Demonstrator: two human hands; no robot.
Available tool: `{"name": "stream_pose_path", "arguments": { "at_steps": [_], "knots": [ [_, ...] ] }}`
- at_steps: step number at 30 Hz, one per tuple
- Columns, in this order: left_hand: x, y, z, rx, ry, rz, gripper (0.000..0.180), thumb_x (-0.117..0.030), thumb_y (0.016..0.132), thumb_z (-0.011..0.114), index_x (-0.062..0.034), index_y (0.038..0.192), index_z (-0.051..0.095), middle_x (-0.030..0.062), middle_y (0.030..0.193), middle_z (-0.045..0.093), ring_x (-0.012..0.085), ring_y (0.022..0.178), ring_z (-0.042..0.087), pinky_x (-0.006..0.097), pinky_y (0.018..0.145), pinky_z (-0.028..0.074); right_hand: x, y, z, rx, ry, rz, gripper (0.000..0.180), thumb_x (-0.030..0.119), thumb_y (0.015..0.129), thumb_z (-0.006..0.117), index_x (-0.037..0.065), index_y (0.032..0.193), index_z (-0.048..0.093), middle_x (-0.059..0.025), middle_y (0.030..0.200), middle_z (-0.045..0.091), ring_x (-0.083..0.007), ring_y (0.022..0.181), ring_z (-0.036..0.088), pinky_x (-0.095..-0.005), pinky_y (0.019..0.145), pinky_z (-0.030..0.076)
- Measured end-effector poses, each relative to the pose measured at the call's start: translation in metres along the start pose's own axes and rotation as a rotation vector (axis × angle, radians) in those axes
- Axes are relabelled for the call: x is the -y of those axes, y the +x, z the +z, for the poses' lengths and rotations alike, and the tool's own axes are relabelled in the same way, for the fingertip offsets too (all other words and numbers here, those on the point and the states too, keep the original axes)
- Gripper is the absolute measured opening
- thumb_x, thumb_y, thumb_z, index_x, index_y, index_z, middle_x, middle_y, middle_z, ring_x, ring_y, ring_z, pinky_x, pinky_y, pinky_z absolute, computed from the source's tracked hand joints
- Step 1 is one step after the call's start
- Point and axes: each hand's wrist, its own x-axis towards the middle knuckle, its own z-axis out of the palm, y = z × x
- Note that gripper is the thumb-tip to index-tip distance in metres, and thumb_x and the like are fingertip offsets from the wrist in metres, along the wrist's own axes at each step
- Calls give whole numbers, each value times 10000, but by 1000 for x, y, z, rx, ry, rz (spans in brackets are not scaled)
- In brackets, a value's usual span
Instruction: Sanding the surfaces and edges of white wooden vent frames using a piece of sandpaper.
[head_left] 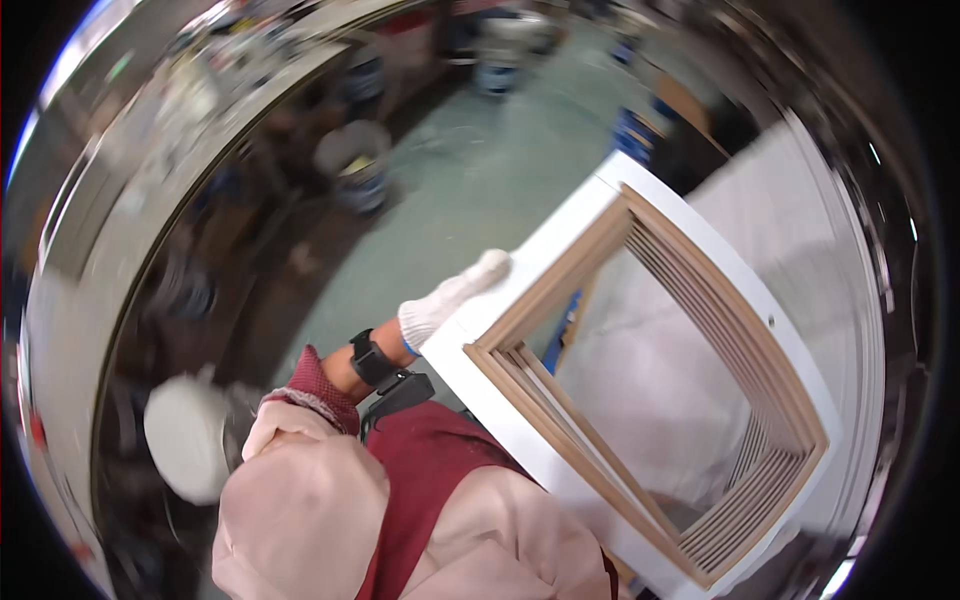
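Observation:
My left hand (452,303), in a white knit glove, grips the left side of a large rectangular white frame (562,251). The frame is tilted, and its inner edges are bare wood. Several parallel wooden layers show inside the opening, like frames stacked one under another. My fingers are partly hidden behind its edge. My right hand cannot be made out; the frame and my pale sleeve cover the lower right. A black strap with a small device is around my left wrist.
A white-covered surface (770,215) lies to the right, seen also through the frame's opening. Buckets (358,180) stand on the green floor (450,190) at the far left. A long cluttered bench (165,165) runs along the left. A round white stool-like top (187,438) is beside my left elbow.

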Motion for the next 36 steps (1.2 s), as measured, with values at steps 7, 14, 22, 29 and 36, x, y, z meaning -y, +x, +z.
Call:
{"name": "stream_pose_path", "arguments": {
  "at_steps": [7,14,22,29,36],
  "knots": [
    [-11,-216,-179,-379,65,-24,626,-562,1027,433,-53,1371,554,35,1214,608,102,1078,539,285,948,459,-101,-55,165,321,-128,218,599,579,989,481,89,1324,565,-50,1110,678,-148,920,675,-282,761,587],
    [7,-411,-306,-824,-216,182,606,-497,1042,454,-28,1423,493,39,1312,564,111,1150,517,295,1011,433,-200,-89,329,703,-117,476,623,595,983,477,86,1331,564,-56,1125,682,-155,922,682,-289,758,593],
    [22,-504,-382,-799,-640,647,658,-529,1011,484,-28,1437,453,108,1338,594,199,1122,628,336,963,527,-341,-88,540,1081,-128,770,658,611,979,472,90,1379,512,-59,1178,648,-175,973,650,-333,831,565],
    [-27,-561,-487,-1298,-438,727,790,-642,929,545,-41,1435,455,103,1257,630,194,1061,649,342,873,565,-489,-144,767,1544,-76,924,720,614,960,516,63,1421,464,-68,1237,611,-176,1066,613,-324,901,529],
    [-56,-601,-555,-1517,-533,833,789,-669,930,514,-54,1423,465,100,1250,627,203,1062,646,356,871,568,-563,-231,949,1691,-213,1082,646,565,982,517,68,1393,500,-78,1162,652,-180,972,656,-324,818,574]
  ]
}}
